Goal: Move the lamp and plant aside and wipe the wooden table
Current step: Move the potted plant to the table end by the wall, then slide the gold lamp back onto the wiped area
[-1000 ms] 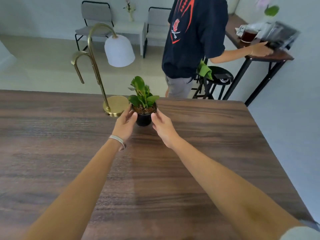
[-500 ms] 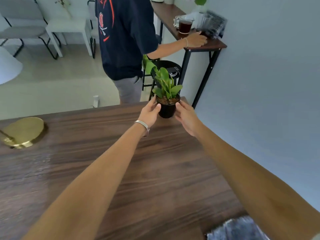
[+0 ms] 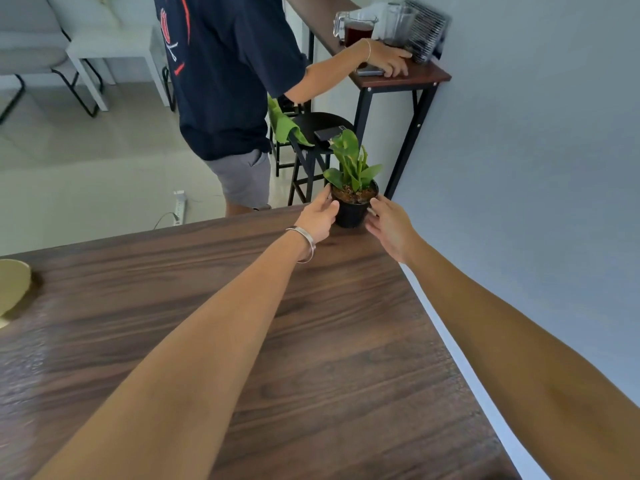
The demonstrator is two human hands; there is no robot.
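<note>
At the far left edge, only a slice of the brass lamp base shows on the wooden tabletop; half a second ago the whole round base was in sight, so the view has swung further right. A second ago the potted plant stood just beside that base near the middle of the far edge; now it sits well apart from the lamp, at the far right corner of the tabletop, close to the grey wall. Its black pot rests on the wood.

The left hand, a silver bangle on its wrist, reaches forward with the arm nearly straight; its thumb and fingers curve loosely against the pot's left side, more cupping than clamping. The right hand reaches in the same way from the right, fingers spread and slack, fingertips at or just off the pot's right wall; contact there cannot be made out. Both hands look open, no longer wrapped round the pot as they were half a second ago.

Beyond the corner stands a person in a dark T-shirt, one hand laid on a narrow side table that carries a glass jug.
</note>
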